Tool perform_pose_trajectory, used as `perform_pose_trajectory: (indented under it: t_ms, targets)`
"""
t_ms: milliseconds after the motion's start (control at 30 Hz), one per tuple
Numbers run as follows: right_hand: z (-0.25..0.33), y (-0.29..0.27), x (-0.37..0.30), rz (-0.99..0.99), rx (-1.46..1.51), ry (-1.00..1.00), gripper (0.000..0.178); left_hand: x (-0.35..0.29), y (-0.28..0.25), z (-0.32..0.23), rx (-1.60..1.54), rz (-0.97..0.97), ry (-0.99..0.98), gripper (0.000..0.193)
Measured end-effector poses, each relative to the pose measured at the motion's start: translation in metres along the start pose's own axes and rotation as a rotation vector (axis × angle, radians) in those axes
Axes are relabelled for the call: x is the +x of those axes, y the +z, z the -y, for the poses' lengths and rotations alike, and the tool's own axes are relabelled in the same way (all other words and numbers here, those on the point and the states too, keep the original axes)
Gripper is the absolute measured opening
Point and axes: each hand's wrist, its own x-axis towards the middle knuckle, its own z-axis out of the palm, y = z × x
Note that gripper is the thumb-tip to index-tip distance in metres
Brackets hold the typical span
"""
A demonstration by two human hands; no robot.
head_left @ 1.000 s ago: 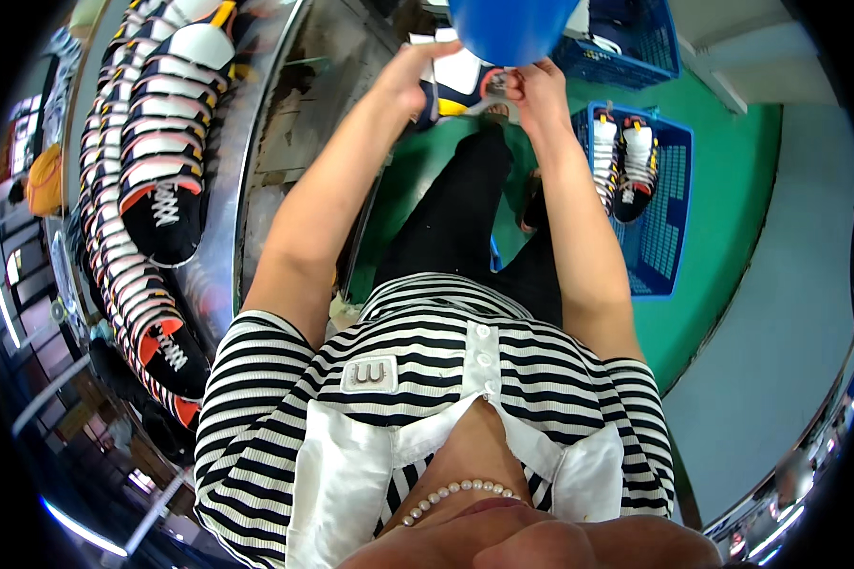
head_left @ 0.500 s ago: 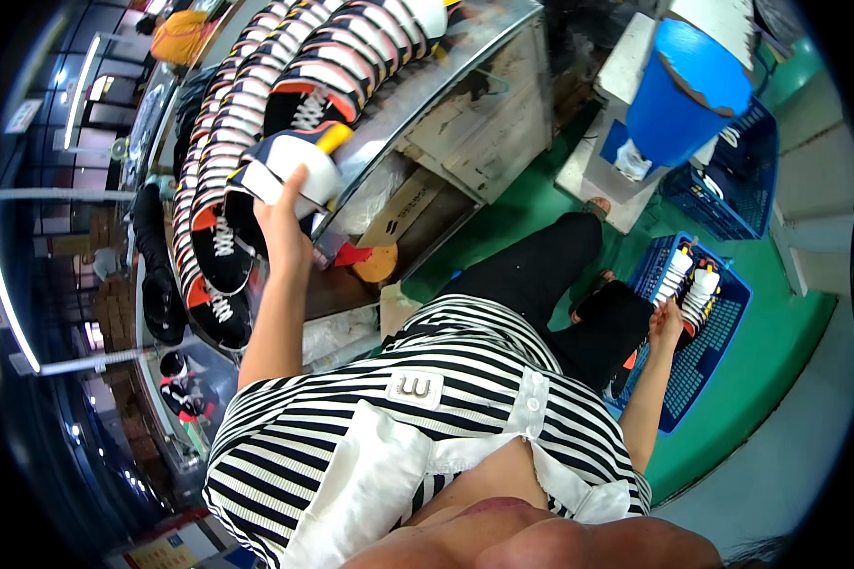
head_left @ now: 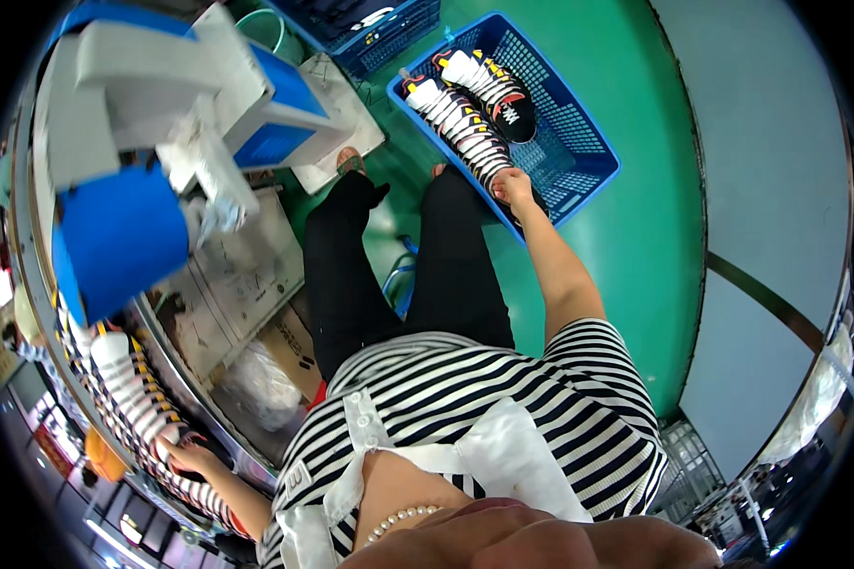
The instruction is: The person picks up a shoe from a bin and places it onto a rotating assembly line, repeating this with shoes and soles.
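Note:
In a blue plastic basket [head_left: 579, 180] on the floor stand two nested rows of black, white and orange shoe uppers; the longer row [head_left: 460, 128] runs toward me. My right hand [head_left: 514, 188] closes around the near end of that row, its fingertips partly hidden. Over at the left, more nested shoe uppers [head_left: 128, 379] lie in rows along a metal-edged table. My left hand [head_left: 190, 457] rests at the near end of these, thumb on a white part and fingers bent around an upper, some of them out of sight.
A white machine [head_left: 152, 71] with a blue bucket-like part [head_left: 123, 242] stands over the table's far end. Beyond it is a second blue basket [head_left: 380, 38]. A grey panel [head_left: 778, 190] borders the green floor on the right. Plastic wrapping [head_left: 261, 384] lies under the table.
The view has swung to the right. My left hand, which held a white and navy shoe upper raised beside the table rows, is now down at a row. My right hand stays at the basket's uppers.

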Motion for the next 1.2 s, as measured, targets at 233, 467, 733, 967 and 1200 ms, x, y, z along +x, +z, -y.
perform_pose_trajectory:
  t_ms: [233,467,733,967,1200]
  targets:
    - [0.012,-0.003,0.145,-0.13,0.09,0.002,0.017,-0.263,0.192,0.002,0.833,0.826,0.743,0.045]
    - [0.009,0.004,0.328,-0.254,0.266,-0.077,0.051,-0.388,0.483,0.043,0.505,1.66,0.356,0.04]
    - [0.034,0.041,0.421,0.114,0.716,-0.027,0.079,-0.506,0.805,0.179,0.315,1.58,0.941,0.075]
    - [0.059,0.015,0.347,0.252,0.798,-0.083,0.058,-0.537,0.794,0.145,0.046,1.606,1.044,0.055]
    - [0.18,0.022,0.014,0.595,0.075,-0.704,0.049,-0.487,0.615,-0.013,-0.402,1.816,1.126,0.082]
